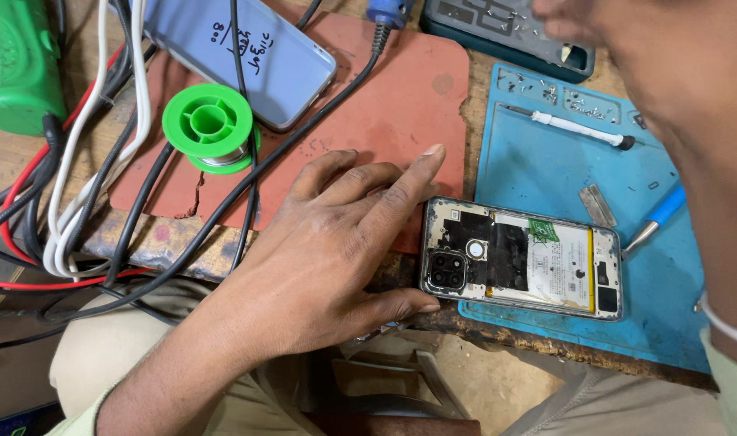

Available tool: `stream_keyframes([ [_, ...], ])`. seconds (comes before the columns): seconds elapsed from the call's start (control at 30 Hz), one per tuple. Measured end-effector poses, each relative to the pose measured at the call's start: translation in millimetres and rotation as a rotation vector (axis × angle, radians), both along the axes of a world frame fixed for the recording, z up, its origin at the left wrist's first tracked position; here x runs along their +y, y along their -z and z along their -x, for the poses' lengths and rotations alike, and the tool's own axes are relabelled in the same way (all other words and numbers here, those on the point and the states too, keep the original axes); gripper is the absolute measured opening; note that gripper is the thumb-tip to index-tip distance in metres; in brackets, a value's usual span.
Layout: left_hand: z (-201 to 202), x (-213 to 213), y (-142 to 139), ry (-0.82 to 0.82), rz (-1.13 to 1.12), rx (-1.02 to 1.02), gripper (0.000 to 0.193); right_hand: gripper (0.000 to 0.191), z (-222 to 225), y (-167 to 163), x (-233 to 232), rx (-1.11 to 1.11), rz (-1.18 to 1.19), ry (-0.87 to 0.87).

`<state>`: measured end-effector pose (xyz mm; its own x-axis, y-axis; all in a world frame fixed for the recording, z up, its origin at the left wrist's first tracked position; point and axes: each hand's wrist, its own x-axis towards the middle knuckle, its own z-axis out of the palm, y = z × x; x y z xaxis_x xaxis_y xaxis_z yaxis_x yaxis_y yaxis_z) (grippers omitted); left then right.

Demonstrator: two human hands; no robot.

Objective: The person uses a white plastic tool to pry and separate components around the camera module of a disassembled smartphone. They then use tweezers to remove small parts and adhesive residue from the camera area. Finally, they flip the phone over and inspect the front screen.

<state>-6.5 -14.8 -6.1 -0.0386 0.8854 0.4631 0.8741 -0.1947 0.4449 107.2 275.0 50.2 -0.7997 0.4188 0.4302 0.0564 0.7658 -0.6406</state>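
One opened phone, back cover off, lies across the near edge of the blue mat on the table. Left hand spread flat just left of the phone, thumb and forefinger touching its camera end. Right hand blurred above the phone; grip can't be told. Beyond the phone: one white-handled screwdriver, one blue-handled tool. Left: one red pad, one green solder spool, one second phone.

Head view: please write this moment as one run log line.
left hand: steadies opened phone | right hand: raised, blurred | blue mat: screwdriver
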Motion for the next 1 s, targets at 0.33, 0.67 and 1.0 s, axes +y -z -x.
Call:
stream_keyframes([
  [0.33, -2.1, -0.3, -1.4, -0.009, -0.006, -0.004, 0.112, 0.020, -78.7, 26.6, -122.2, -0.155, 0.435, 0.192],
  [0.67, -2.2, -2.7, -2.4, 0.011, -0.004, -0.013, 0.109, 0.017, -82.6, 35.2, -123.8, -0.171, 0.387, 0.249],
  [1.0, -3.0, -1.4, -3.4, 0.007, -0.023, -0.009, 0.106, 0.016, -83.4, 37.1, -127.6, -0.073, 0.315, 0.228],
])
